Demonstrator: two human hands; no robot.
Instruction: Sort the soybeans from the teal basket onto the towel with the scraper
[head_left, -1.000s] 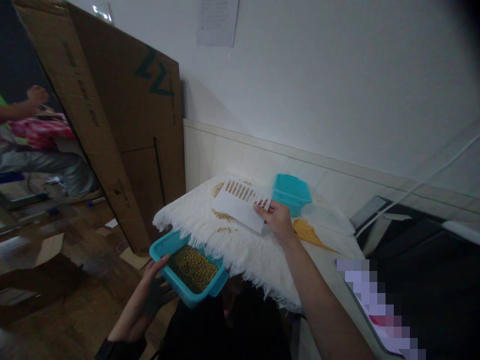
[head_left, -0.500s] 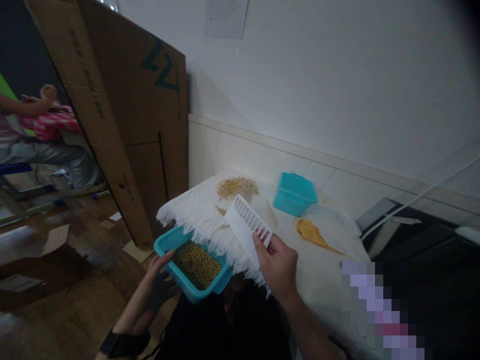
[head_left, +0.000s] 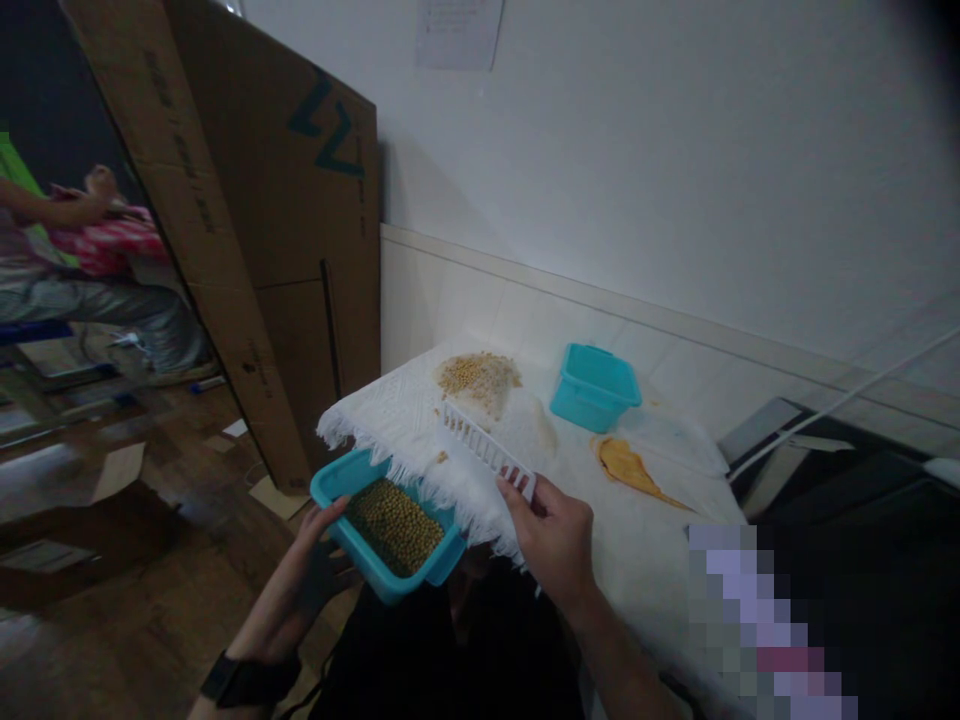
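Head view shows our right hand (head_left: pixel 556 535) pinching one end of a white slotted scraper (head_left: pixel 486 450), which lies edge-on and low over the white fringed cloth (head_left: pixel 397 425) on the tabletop (head_left: pixel 660 545). Our left hand (head_left: pixel 315 560), arm stretched forward and down, grips the near rim of a teal tray (head_left: pixel 337 490) of greenish beans (head_left: pixel 394 522), held just under the cloth's fringed edge.

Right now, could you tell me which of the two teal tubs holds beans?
The teal tub held by the left hand at the table's edge; the far tub looks empty.
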